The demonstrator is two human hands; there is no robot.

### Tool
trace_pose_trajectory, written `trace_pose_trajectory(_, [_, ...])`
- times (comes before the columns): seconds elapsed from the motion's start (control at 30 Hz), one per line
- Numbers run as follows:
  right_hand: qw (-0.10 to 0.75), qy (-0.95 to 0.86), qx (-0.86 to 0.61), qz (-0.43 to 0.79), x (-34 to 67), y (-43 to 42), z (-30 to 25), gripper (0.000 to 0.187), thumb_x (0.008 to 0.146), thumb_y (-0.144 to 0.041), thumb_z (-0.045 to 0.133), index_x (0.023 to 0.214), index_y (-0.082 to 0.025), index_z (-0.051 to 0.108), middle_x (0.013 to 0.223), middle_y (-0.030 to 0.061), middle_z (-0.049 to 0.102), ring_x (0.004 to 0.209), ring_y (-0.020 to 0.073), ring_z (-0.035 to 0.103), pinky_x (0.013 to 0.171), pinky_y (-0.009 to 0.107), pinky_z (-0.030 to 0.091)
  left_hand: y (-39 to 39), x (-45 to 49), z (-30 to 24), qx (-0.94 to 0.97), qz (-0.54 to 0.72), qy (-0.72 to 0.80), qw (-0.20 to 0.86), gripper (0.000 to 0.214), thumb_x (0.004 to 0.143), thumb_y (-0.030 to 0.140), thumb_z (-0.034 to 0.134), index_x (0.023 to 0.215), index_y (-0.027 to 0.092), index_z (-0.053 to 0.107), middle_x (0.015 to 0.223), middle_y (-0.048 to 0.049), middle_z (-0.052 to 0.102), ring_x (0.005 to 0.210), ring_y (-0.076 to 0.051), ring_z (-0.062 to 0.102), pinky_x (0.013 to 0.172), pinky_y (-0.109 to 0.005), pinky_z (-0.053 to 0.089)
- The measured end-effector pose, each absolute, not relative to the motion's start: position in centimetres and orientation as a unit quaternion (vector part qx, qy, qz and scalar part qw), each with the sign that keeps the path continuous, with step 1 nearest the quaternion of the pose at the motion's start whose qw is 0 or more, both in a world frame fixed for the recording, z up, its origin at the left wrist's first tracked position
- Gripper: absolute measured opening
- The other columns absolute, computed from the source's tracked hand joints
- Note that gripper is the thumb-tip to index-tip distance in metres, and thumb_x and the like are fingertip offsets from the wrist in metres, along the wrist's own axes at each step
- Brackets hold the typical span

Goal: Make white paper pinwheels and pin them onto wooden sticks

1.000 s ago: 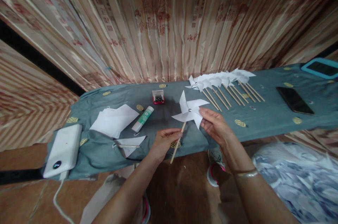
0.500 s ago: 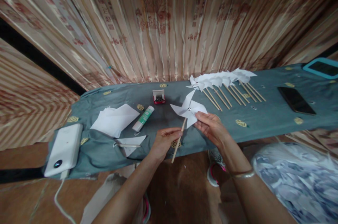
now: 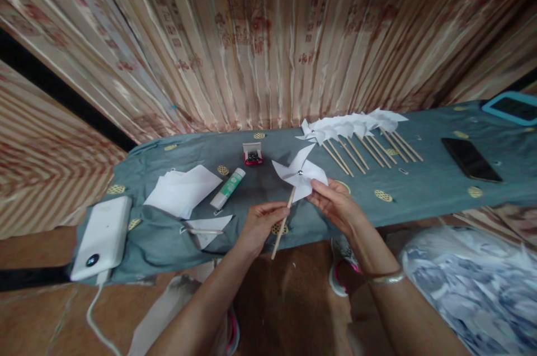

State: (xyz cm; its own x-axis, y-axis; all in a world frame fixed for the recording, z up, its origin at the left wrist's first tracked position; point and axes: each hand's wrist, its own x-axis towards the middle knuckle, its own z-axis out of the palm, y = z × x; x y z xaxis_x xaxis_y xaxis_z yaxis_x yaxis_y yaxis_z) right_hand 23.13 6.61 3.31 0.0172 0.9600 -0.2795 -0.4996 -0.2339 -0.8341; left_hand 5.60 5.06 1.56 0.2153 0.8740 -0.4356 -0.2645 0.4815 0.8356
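A white paper pinwheel (image 3: pixel 296 175) with a silver pin at its centre is held up over the near part of the table. My left hand (image 3: pixel 263 224) pinches its thin wooden stick (image 3: pixel 278 238). With thumb and fingers, my right hand (image 3: pixel 334 203) grips a blade at the lower right of the pinwheel. Behind it, several finished-looking pinwheels (image 3: pixel 356 126) lie overlapped in a row, sticks toward me. A small red-and-white box of pins (image 3: pixel 252 156) stands open at the back, and a green-and-white glue stick (image 3: pixel 227 189) lies left of my hands.
On the left are a stack of white paper (image 3: pixel 180 191), a cut paper piece (image 3: pixel 210 228) with a pencil-like stick across it, and a white power bank (image 3: pixel 102 238) with a cable. A black phone (image 3: pixel 470 160) and a blue-framed device (image 3: pixel 512 108) lie right on the green cloth (image 3: pixel 403 188).
The pinwheel's blades have turned or tilted very slightly, with small movement of my right fingers. Both hands keep their hold, and the things on the table stay put.
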Motion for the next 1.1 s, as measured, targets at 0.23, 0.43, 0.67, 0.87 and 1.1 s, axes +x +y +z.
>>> trace_pose_trajectory(0.23, [0.609, -0.226, -0.476, 0.592, 25.2, 7.1, 3.7, 0.037, 0.051, -0.043, 0.089, 0.078, -0.023, 0.074, 0.086, 0.0000, 0.076, 0.076, 0.0127, 0.067, 0.069, 0.023, 0.053, 4.8, 5.6, 2.0, 0.312, 0.395, 0.491, 0.711, 0.037, 0.044, 0.038, 0.088, 0.070, 0.014, 0.077, 0.056, -0.0019, 0.065, 0.050, -0.008, 0.051, 0.051, -0.021, 0.040])
trace_pose_trajectory(0.43, [0.602, -0.236, -0.483, 0.590, 25.0, 7.1, 3.8, 0.031, 0.054, -0.037, 0.088, 0.077, -0.022, 0.074, 0.083, 0.0006, 0.076, 0.072, 0.0123, 0.066, 0.062, 0.021, 0.052, 4.7, 5.6, 2.0, 0.328, 0.384, 0.493, 0.709, 0.037, 0.044, 0.039, 0.087, 0.071, 0.014, 0.078, 0.057, -0.0033, 0.066, 0.050, -0.009, 0.052, 0.052, -0.023, 0.040])
trace_pose_trajectory(0.67, [0.600, -0.220, -0.482, 0.600, 24.8, 7.1, 4.0, 0.031, 0.051, -0.033, 0.089, 0.075, -0.022, 0.075, 0.080, 0.0004, 0.076, 0.069, 0.0118, 0.066, 0.061, 0.020, 0.052, 4.8, 5.6, 2.1, 0.331, 0.384, 0.488, 0.710, 0.038, 0.044, 0.040, 0.087, 0.071, 0.015, 0.078, 0.057, -0.0026, 0.065, 0.050, -0.008, 0.050, 0.052, -0.022, 0.038])
trace_pose_trajectory(0.87, [0.599, -0.223, -0.472, 0.607, 24.5, 7.0, 4.0, 0.033, 0.049, -0.033, 0.090, 0.076, -0.018, 0.075, 0.075, 0.0014, 0.075, 0.064, 0.0113, 0.065, 0.059, 0.020, 0.052, 4.8, 5.5, 2.1, 0.331, 0.387, 0.488, 0.709, 0.040, 0.045, 0.040, 0.087, 0.074, 0.014, 0.078, 0.055, -0.0016, 0.063, 0.049, -0.008, 0.049, 0.051, -0.021, 0.037])
trace_pose_trajectory(1.1, [0.595, -0.239, -0.462, 0.613, 24.2, 7.0, 3.6, 0.031, 0.052, -0.034, 0.089, 0.076, -0.019, 0.074, 0.070, 0.0021, 0.075, 0.061, 0.0125, 0.065, 0.058, 0.021, 0.052, 4.9, 5.7, 1.9, 0.317, 0.394, 0.492, 0.709, 0.037, 0.045, 0.038, 0.087, 0.072, 0.014, 0.078, 0.055, -0.0017, 0.063, 0.049, -0.008, 0.050, 0.050, -0.021, 0.039])
